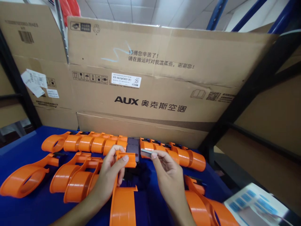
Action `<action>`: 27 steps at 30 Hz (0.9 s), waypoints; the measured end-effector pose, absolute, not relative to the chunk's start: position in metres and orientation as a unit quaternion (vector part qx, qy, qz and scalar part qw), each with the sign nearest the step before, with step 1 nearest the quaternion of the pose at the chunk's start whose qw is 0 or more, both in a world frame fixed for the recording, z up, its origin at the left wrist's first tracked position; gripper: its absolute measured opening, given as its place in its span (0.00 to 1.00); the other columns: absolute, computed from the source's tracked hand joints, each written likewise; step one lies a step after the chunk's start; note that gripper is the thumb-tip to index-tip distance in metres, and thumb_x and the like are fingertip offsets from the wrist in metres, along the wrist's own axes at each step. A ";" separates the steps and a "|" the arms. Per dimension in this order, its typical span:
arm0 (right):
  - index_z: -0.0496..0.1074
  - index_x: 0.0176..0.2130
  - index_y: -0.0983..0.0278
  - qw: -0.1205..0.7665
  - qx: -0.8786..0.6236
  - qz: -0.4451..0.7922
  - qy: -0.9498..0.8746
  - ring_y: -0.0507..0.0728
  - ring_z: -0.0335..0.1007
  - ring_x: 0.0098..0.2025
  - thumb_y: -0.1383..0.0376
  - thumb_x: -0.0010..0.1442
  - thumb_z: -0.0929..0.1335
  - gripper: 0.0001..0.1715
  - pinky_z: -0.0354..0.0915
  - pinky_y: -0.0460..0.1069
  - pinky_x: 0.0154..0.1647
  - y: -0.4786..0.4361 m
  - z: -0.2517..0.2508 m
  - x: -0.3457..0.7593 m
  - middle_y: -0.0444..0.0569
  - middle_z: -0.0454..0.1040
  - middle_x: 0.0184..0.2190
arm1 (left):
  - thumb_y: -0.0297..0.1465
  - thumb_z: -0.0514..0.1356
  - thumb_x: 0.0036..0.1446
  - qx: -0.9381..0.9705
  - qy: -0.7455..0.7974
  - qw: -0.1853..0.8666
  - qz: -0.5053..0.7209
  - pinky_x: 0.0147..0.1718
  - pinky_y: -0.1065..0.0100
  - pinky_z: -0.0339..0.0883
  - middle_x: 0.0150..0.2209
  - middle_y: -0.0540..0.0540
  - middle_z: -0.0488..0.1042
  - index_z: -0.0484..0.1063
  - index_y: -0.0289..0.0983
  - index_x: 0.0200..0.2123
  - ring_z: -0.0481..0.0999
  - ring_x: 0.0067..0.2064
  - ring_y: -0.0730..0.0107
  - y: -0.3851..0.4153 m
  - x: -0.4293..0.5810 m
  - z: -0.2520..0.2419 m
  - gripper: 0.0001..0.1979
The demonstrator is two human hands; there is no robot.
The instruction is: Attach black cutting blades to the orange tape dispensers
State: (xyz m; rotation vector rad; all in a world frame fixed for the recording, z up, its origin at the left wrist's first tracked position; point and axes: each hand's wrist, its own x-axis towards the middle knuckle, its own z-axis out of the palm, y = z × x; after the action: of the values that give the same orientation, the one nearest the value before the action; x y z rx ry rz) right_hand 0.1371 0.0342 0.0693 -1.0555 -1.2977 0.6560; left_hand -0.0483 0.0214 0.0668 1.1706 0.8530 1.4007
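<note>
My left hand (109, 171) is closed around the upper end of an orange plastic part (123, 205), thumb across its short channel-shaped top. The part's wide curved band hangs below toward me. To its right, my right hand (169, 175) pinches a small flat grey strip (146, 153) between thumb and fingers. It looks like metal, but its exact kind is unclear. The strip points left toward the orange part, with a gap between them. Behind both hands a dark phone (133, 147) lies on the blue surface (17, 208).
Similar orange parts (71, 142) stand in a back row, several with dark pieces at their ends. More orange parts (78, 186) lie at left and an orange group (197, 207) at right. Cardboard (150, 91) walls the back. A white-and-blue box (256, 201) sits at front right.
</note>
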 end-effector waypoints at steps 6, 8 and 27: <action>0.79 0.42 0.62 0.475 -0.506 0.222 -0.685 0.58 0.74 0.32 0.53 0.69 0.67 0.17 0.68 0.49 0.33 0.032 0.055 0.128 0.47 0.79 0.30 | 0.44 0.59 0.67 0.515 0.358 0.533 0.568 0.17 0.78 0.49 0.13 0.63 0.57 0.64 0.43 0.46 0.54 0.14 0.77 0.022 -0.046 0.060 0.12; 0.78 0.42 0.61 0.440 -0.500 0.204 -0.718 0.58 0.74 0.32 0.58 0.69 0.66 0.13 0.68 0.49 0.34 0.031 0.055 0.126 0.47 0.79 0.31 | 0.44 0.60 0.66 0.518 0.357 0.537 0.562 0.17 0.78 0.50 0.13 0.63 0.57 0.64 0.43 0.46 0.55 0.14 0.78 0.022 -0.046 0.058 0.13; 0.80 0.36 0.58 0.345 -0.479 0.162 -0.791 0.62 0.76 0.43 0.68 0.67 0.66 0.12 0.68 0.51 0.40 0.030 0.055 0.118 0.50 0.82 0.40 | 0.44 0.62 0.64 0.489 0.356 0.540 0.585 0.17 0.77 0.52 0.14 0.61 0.62 0.65 0.43 0.43 0.57 0.15 0.77 0.020 -0.050 0.071 0.13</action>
State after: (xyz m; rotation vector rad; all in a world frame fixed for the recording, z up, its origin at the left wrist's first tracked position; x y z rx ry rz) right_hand 0.1183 0.0299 0.0555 -1.2446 -2.0535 0.4216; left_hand -0.0503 0.0198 0.0711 1.1635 0.8462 1.3912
